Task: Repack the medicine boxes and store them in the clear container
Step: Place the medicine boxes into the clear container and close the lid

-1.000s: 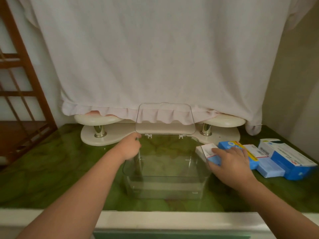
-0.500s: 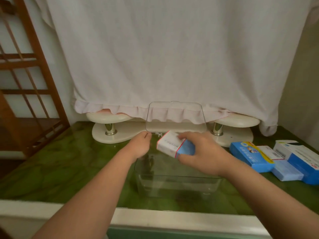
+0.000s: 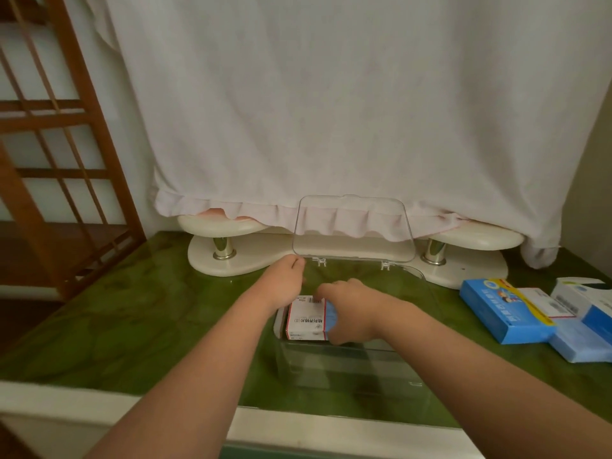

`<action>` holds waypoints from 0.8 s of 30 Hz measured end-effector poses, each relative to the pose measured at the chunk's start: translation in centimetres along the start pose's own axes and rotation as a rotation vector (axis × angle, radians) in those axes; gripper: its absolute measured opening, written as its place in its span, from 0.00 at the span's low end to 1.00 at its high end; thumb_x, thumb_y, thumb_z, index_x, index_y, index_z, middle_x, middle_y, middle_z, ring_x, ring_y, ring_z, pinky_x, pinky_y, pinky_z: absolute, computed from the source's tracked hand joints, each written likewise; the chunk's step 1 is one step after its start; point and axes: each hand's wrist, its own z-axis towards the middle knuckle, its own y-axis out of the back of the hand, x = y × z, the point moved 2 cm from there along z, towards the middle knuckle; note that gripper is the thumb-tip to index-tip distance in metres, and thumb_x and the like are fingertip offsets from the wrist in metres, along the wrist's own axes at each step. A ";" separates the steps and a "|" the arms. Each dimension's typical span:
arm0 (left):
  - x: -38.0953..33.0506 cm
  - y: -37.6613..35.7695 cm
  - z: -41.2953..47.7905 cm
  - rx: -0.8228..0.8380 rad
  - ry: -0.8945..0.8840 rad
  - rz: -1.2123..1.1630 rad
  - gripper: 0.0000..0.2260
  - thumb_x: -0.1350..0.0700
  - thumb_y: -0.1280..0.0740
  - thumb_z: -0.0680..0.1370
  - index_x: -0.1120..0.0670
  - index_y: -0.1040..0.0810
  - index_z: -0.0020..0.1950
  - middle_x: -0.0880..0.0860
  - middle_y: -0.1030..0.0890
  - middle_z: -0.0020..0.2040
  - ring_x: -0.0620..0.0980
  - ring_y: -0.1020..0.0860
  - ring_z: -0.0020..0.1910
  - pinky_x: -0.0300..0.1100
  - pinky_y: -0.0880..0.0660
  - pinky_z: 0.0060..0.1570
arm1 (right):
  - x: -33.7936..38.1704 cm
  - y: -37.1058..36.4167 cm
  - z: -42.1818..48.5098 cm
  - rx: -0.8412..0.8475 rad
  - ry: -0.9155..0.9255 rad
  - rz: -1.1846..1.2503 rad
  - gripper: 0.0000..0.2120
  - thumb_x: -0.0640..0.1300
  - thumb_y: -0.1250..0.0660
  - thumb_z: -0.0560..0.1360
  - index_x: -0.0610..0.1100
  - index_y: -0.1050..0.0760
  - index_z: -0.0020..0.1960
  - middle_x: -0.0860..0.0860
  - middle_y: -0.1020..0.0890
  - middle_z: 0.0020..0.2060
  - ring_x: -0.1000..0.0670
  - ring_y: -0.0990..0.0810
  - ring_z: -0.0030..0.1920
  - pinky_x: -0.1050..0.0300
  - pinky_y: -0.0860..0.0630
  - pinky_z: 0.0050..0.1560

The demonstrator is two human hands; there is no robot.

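my right hand gripped the white-and-blue medicine box at the left end of the clear container | my left hand gripped its rear rim | best: press flat against wall, then release

Tabletop: green, marbled, glossy; pale border along the near edge.

Directly on it:
- Clear container, centre, near the front edge. Hinged lid open, standing upright at the back.
- Cream stand base, long and curved, along the back edge just behind the container; chrome posts at left and right.
- Right side, apart from the container, a cluster of medicine boxes lying flat and touching: blue box nearest the container; white barcode-labelled box just beside it; pale blue flat box in front; white-and-blue box at the frame edge, partly cut off.
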 end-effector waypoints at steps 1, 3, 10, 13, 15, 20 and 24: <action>0.0 0.0 0.0 0.003 -0.003 0.005 0.17 0.50 0.49 0.85 0.52 0.29 0.70 0.55 0.20 0.60 0.48 0.24 0.51 0.43 0.30 0.53 | 0.0 -0.2 0.2 -0.011 -0.003 -0.002 0.29 0.49 0.30 0.72 0.49 0.35 0.70 0.48 0.26 0.62 0.44 0.30 0.61 0.48 0.26 0.60; 0.0 0.0 0.1 0.009 -0.005 0.012 0.18 0.50 0.49 0.85 0.53 0.29 0.70 0.55 0.20 0.60 0.48 0.24 0.52 0.43 0.30 0.54 | 0.0 -0.5 0.6 -0.044 -0.003 -0.016 0.28 0.50 0.30 0.72 0.49 0.34 0.70 0.47 0.26 0.62 0.44 0.28 0.61 0.47 0.26 0.60; 0.1 0.0 0.1 0.000 -0.008 0.014 0.18 0.50 0.49 0.85 0.53 0.28 0.69 0.55 0.20 0.59 0.48 0.24 0.48 0.47 0.27 0.57 | -0.3 -0.3 0.5 -0.180 -0.010 -0.076 0.22 0.51 0.30 0.74 0.53 0.27 0.68 0.49 0.25 0.62 0.44 0.28 0.61 0.48 0.25 0.58; 0.0 0.0 0.0 0.000 -0.001 0.014 0.18 0.50 0.49 0.84 0.53 0.29 0.70 0.54 0.20 0.59 0.48 0.24 0.48 0.48 0.27 0.57 | -0.1 -0.3 0.2 -0.171 0.013 -0.055 0.18 0.46 0.33 0.76 0.52 0.25 0.66 0.49 0.22 0.63 0.45 0.24 0.60 0.51 0.24 0.56; -0.2 0.1 -0.1 -0.001 -0.002 0.011 0.18 0.50 0.49 0.85 0.52 0.29 0.70 0.54 0.20 0.60 0.45 0.25 0.45 0.46 0.27 0.54 | 0.2 -0.5 0.1 -0.104 0.016 -0.077 0.20 0.42 0.36 0.77 0.51 0.25 0.68 0.48 0.21 0.63 0.45 0.23 0.60 0.51 0.23 0.57; -0.5 0.1 -0.6 0.010 -0.010 0.021 0.18 0.51 0.50 0.85 0.52 0.30 0.71 0.54 0.22 0.63 0.45 0.26 0.49 0.43 0.32 0.54 | 0.4 -0.4 0.0 -0.040 0.033 -0.074 0.24 0.35 0.41 0.77 0.51 0.28 0.71 0.48 0.23 0.66 0.44 0.23 0.62 0.49 0.24 0.60; -0.4 0.2 -0.5 0.013 -0.002 0.019 0.18 0.51 0.50 0.85 0.53 0.30 0.71 0.54 0.21 0.62 0.46 0.26 0.51 0.44 0.30 0.57 | 0.2 -0.8 0.4 0.012 0.020 -0.059 0.26 0.35 0.42 0.77 0.52 0.31 0.73 0.49 0.26 0.69 0.44 0.24 0.64 0.49 0.24 0.62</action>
